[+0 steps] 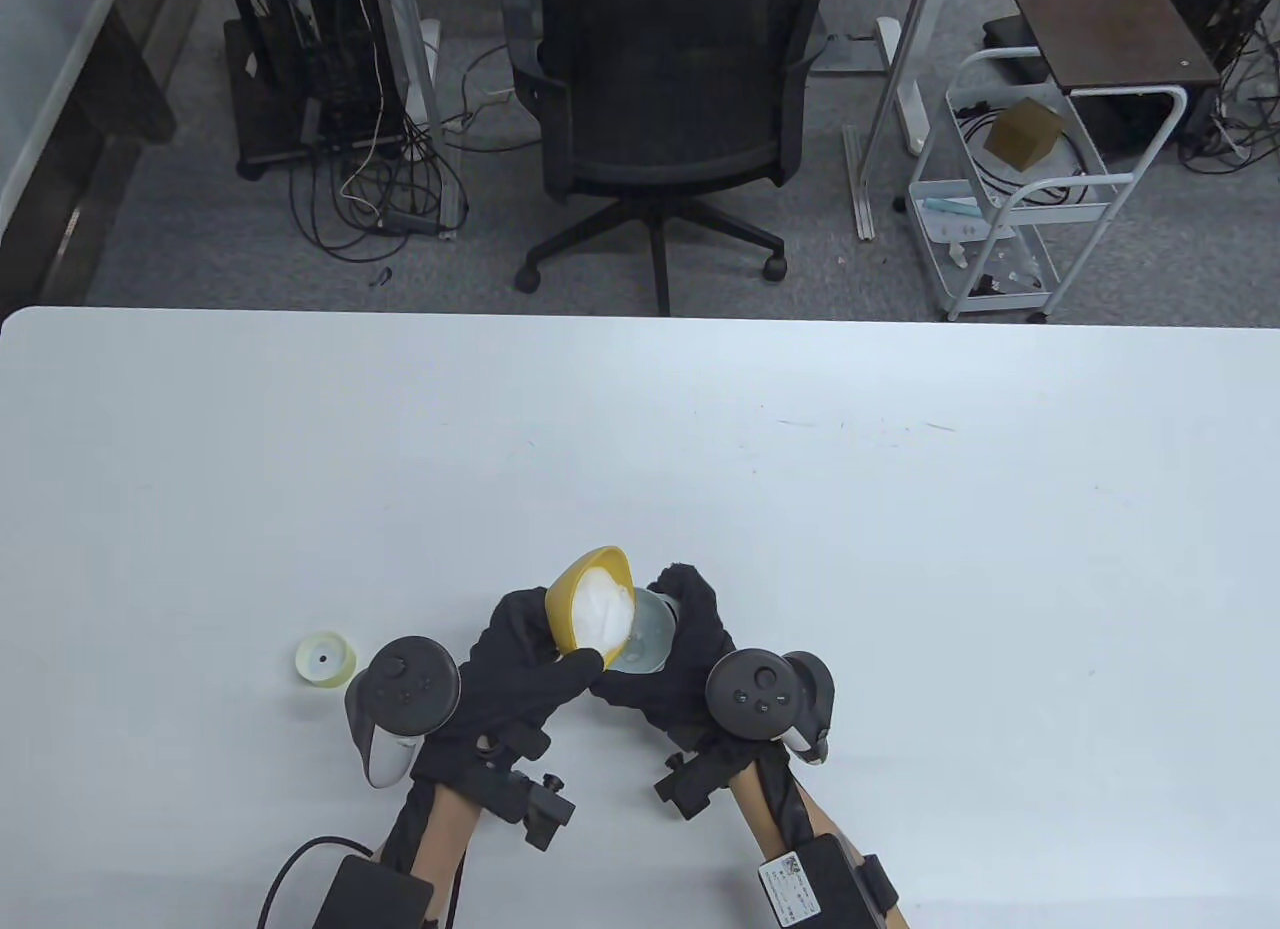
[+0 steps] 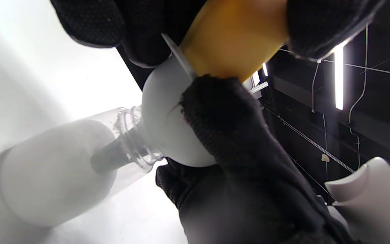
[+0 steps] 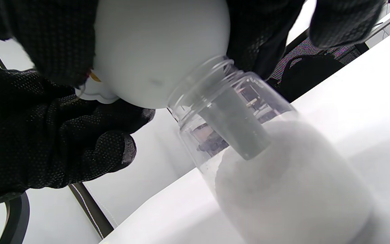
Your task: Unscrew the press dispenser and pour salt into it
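My left hand (image 1: pixel 545 659) holds a yellow bowl (image 1: pixel 572 591) of white salt (image 1: pixel 608 611), tilted to the right over a white funnel (image 1: pixel 655 637). My right hand (image 1: pixel 685 619) grips the funnel at its rim. The funnel's spout sits in the open neck of the clear dispenser bottle (image 3: pixel 283 176), which stands on the table and is mostly full of salt. The left wrist view shows the bowl (image 2: pixel 232 37) against the funnel (image 2: pixel 164 112) above the bottle (image 2: pixel 56 169). The right wrist view shows the funnel (image 3: pixel 157 47) from below. The bottle is hidden under the hands in the table view.
The dispenser's pale yellow cap (image 1: pixel 327 659) lies on the white table (image 1: pixel 900 529), left of my left hand. An office chair (image 1: pixel 665 99) and a white cart (image 1: pixel 1020 189) stand beyond the far edge.
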`<state>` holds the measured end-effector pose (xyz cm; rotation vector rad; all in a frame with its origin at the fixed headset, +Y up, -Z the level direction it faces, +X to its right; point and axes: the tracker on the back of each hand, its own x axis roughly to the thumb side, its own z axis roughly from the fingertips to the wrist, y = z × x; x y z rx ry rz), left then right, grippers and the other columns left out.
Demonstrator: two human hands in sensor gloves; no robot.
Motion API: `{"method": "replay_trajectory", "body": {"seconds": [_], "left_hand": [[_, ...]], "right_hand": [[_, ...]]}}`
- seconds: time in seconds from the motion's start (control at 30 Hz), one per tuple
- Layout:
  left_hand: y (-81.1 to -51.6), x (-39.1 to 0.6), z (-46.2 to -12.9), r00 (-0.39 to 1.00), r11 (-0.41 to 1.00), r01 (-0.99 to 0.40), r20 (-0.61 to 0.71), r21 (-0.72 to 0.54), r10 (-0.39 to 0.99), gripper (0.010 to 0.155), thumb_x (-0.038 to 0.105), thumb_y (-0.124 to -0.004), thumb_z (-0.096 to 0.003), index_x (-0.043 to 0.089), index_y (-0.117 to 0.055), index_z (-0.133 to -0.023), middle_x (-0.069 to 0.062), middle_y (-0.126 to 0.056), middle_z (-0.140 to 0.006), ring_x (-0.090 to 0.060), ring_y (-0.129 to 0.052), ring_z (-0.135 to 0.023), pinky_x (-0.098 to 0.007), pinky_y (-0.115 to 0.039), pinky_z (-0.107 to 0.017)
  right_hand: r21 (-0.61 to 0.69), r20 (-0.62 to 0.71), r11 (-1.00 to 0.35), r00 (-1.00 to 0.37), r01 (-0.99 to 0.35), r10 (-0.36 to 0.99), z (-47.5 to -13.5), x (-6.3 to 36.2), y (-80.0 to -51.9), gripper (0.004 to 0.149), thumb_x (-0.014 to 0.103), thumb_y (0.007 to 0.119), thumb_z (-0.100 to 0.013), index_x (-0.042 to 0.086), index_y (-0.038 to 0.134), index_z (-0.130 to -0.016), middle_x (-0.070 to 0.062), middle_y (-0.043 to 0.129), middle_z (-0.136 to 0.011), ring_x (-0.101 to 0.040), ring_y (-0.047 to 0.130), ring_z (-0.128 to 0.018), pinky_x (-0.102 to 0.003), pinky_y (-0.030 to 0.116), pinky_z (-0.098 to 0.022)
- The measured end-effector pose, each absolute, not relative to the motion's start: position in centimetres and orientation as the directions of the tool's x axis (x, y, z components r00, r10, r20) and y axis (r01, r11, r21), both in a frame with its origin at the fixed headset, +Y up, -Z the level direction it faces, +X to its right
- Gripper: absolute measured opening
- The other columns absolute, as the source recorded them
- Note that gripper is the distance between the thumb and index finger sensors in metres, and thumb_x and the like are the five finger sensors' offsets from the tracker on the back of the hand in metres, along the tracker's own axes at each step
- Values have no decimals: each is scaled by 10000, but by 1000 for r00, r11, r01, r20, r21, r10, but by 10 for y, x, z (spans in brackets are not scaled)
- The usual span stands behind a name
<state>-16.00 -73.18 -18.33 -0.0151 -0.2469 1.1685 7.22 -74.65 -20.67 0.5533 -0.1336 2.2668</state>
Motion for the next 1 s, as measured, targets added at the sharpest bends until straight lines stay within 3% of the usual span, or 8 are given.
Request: {"method": "replay_trajectory", "body": {"seconds": [1.0], "left_hand": [[-730, -157, -182, 424, 452, -885, 210, -108, 881, 903, 662, -833, -496, 81, -479, -1089, -252, -671, -1138, -434, -859, -936, -620, -745, -660]], "right_hand": [[77, 430, -688, -599, -722, 676, -207, 72, -746, 1230, 585, 868, -424, -228, 219, -1080, -406, 549, -1014, -495, 794, -853, -790, 575, -572]]}}
